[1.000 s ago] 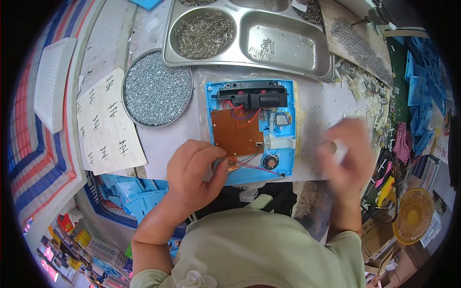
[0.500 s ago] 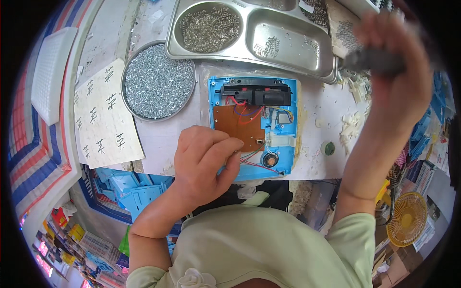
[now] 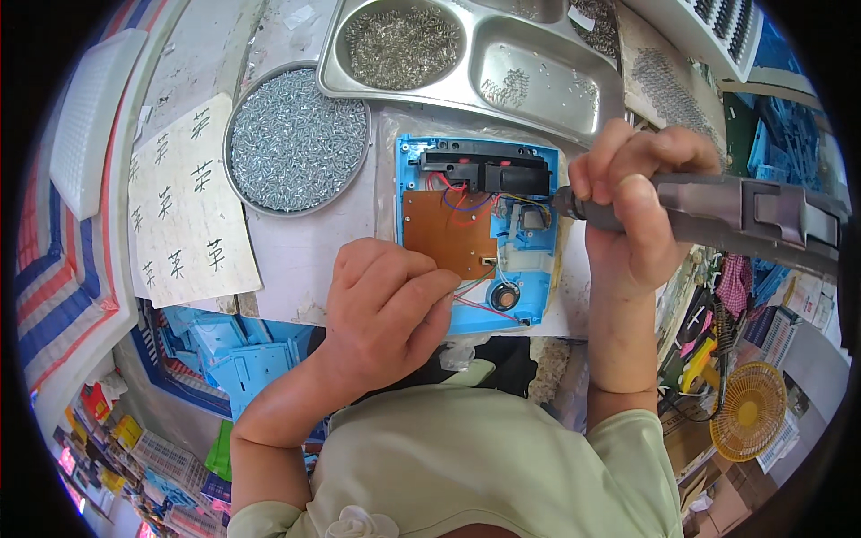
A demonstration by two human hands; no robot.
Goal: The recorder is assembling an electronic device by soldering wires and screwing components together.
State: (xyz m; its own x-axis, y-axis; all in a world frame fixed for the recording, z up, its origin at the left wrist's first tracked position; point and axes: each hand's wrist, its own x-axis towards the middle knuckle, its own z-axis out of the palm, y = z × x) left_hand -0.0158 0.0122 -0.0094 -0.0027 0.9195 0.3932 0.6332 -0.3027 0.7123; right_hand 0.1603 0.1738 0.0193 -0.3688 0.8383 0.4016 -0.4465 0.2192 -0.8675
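Observation:
A blue plastic casing (image 3: pixel 475 320) lies open on the table before me, with a brown circuit board (image 3: pixel 444 235), a black slotted part (image 3: pixel 489 172), coloured wires and a small round speaker (image 3: pixel 504 296) inside. At its lower left, my left hand (image 3: pixel 386 305) rests with curled fingers over the board's near corner. Whatever its fingertips press or pinch is hidden. My right hand (image 3: pixel 641 193) grips a dark grey electric screwdriver (image 3: pixel 726 211) near its front end. The tool lies almost level, its tip by the casing's right edge.
Left of the casing stands a round metal dish (image 3: pixel 296 139) full of small screws. Behind is a steel compartment tray (image 3: pixel 439 100) with small springs. A handwritten paper sheet (image 3: pixel 193 206) lies at the left. Blue plastic parts (image 3: pixel 238 359) fill a crate below the table.
My right hand has come down and left from the upper right, bringing the electric screwdriver beside the casing. My left hand keeps its curled pose by the board. The whole view has shifted slightly.

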